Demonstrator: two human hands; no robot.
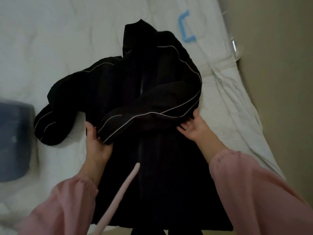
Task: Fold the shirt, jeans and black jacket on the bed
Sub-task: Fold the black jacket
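Pink sleeves (pixel 250 192) and a dangling pink cord (pixel 122 192) fill the bottom of the frame. Past them the black jacket (pixel 152 158) lies front-up on the white bed (pixel 50 39), with its long axis running from bottom centre up to the collar at upper centre and the zip down the middle. One piped sleeve (pixel 149 114) is laid crosswise over the chest, slanting from the jacket's right edge down to a cuff at centre left. The left hand (pixel 97 139) holds that cuff, thumb showing, fingers curled out of sight beneath it. The right hand (pixel 193 126) meets the same sleeve at the jacket's right edge, fingers straight and spread against the cloth, gripping nothing I can make out. So the crossed sleeve spans hand to hand, while the other sleeve (pixel 55 121) sprawls off to the left, nearer the left hand, and looks the next piece to bring in. Further left sits a blurred blue block, likely the folded jeans (pixel 14 141); a blue plastic handle (pixel 185 27) lies upper right.
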